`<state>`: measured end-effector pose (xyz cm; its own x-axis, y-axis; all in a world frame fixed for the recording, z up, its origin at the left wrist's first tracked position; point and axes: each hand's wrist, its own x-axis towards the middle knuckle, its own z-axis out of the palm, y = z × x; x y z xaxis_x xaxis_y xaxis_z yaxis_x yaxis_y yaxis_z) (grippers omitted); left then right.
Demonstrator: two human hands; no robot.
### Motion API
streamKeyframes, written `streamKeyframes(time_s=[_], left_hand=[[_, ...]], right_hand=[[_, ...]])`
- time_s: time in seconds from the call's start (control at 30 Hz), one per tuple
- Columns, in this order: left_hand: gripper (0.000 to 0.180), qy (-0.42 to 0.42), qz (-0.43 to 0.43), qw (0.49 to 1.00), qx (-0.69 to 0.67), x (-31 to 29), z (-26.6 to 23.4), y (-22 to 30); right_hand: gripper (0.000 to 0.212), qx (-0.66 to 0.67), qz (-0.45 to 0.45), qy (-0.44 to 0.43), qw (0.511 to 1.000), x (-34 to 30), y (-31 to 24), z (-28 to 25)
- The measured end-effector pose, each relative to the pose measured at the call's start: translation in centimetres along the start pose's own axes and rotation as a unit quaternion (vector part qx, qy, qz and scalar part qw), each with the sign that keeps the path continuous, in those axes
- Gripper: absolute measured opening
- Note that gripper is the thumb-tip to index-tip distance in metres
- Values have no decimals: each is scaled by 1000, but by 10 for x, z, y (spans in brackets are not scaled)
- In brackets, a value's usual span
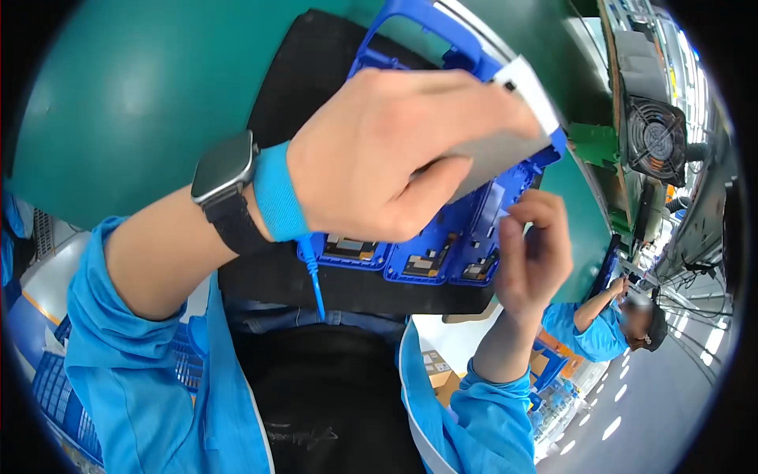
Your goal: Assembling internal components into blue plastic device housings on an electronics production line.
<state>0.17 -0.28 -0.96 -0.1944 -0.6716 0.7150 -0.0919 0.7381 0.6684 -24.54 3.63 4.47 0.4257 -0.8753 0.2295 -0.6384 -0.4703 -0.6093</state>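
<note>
My left hand (387, 154) reaches across the work from the left, its thumb and fingers closed on a grey-and-white sheet (501, 158). The white end of that sheet, with small black marks, sticks out beyond the fingertips. Below it, several blue plastic housings (430, 233) lie side by side, with dark and gold parts showing in their near ends. My right hand (537, 257) is over the right-hand housing, thumb and forefinger pinched together. A small pale piece shows at those fingertips, too small to make out. The left hand and sheet hide the middle of the housings.
A black mat (296, 87) lies under the housings on the green table (142, 103). From the blue wrist strap (276, 189) a cord (317, 284) hangs over the mat. A black fan (657, 138) stands at the right; beyond it sits another person (588, 328) in blue.
</note>
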Motion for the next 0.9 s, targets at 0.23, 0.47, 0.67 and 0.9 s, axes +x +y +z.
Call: streamKeyframes(time_s=[0.23, 0.47, 0.67, 0.9], left_hand=[[42, -64, -21, 996, -66, -1, -6, 5], [41, -92, -37, 991, -91, 0, -7, 5], [44, 31, -175, 979, -96, -4, -7, 1], [45, 18, -86, 996, -13, -3, -5, -3]], right_hand=[[14, 61, -14, 127, 990, 35, 2, -3], [13, 38, 17, 36, 998, 39, -1, -14], [18, -10, -32, 55, 998, 27, -11, 4], [21, -19, -59, -201, 978, 17, -29, 30]])
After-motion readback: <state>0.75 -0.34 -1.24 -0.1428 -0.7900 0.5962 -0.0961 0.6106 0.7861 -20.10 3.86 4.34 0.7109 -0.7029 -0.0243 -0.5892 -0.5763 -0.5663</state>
